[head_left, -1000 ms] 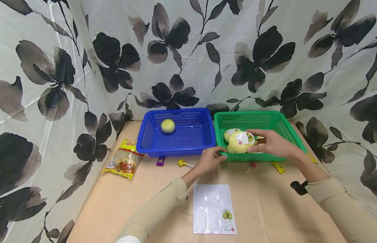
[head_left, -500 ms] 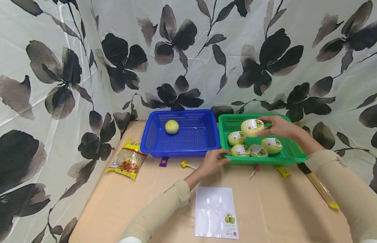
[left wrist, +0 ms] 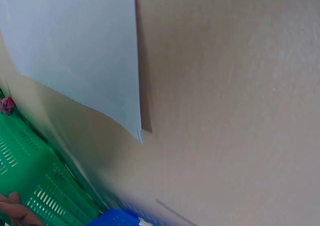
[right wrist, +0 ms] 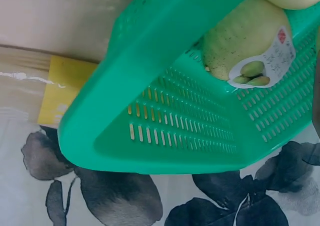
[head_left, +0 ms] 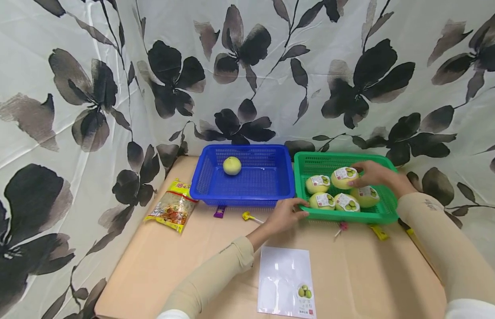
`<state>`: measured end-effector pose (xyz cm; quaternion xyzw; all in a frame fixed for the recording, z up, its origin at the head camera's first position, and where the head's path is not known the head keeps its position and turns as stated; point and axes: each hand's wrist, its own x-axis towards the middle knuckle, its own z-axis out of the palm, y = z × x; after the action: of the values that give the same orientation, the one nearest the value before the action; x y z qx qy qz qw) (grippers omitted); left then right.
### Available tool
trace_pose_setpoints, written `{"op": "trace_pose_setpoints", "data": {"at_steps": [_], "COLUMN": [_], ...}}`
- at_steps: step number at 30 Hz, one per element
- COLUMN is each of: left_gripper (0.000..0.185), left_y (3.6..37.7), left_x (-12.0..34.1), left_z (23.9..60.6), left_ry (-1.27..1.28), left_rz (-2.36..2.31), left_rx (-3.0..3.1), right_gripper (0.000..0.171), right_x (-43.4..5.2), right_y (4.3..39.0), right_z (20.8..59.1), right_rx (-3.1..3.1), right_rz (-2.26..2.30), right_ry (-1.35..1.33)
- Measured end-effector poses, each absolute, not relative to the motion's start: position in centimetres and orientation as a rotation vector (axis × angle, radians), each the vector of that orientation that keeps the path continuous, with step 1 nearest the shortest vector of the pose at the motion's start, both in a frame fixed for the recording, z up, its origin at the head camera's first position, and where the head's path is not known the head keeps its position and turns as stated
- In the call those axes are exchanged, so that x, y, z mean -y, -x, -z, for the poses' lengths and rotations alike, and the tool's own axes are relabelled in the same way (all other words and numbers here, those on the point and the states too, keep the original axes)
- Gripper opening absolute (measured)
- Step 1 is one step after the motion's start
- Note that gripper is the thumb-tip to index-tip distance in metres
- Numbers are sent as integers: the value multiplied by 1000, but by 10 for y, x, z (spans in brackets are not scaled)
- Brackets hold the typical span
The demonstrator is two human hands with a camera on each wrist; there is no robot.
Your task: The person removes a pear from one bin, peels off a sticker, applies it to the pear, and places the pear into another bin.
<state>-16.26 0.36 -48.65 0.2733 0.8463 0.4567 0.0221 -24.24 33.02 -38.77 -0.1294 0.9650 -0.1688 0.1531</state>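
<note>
A green basket (head_left: 380, 217) at the back right of the table holds several pale yellow-green pears with labels. My right hand (head_left: 375, 176) reaches into it and grips the rear pear (head_left: 342, 178) between thumb and fingers, next to the other pears (head_left: 322, 200). My left hand (head_left: 288, 215) holds the basket's front left rim, thumb on top. The right wrist view shows the green basket (right wrist: 165, 131) from below, with a labelled pear (right wrist: 240, 35) inside. In the left wrist view, a corner of the green basket (left wrist: 35, 186) and one fingertip (left wrist: 15, 213) show.
A blue basket (head_left: 247, 192) left of the green one holds one unlabelled pear (head_left: 232, 165). A snack packet (head_left: 173, 206), small wrapped sweets (head_left: 247, 216) and a yellow sachet (head_left: 379, 231) lie along the baskets' fronts. A white bag (head_left: 285, 279) lies near me. Floral cloth walls the table.
My right hand carried the labelled pear from the basket's front up and back, then lowered it among the other pears. My left hand stayed on the basket rim.
</note>
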Motion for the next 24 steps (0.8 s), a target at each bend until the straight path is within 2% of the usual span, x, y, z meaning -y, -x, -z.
{"op": "trace_pose_setpoints", "data": {"at_steps": [15, 24], "left_gripper": [29, 26], "left_y": [161, 162], "left_x": [-3, -2], "left_z": [485, 485], "left_ry": [-788, -775], "left_rz": [-1395, -1374], "left_rx": [-2627, -2626], "right_gripper": [78, 84], "right_x": [-324, -309], "right_y": [263, 270], "right_z": [410, 421], "right_rx": [-2682, -2698], "right_rz": [372, 303], "right_ry": [383, 371]}}
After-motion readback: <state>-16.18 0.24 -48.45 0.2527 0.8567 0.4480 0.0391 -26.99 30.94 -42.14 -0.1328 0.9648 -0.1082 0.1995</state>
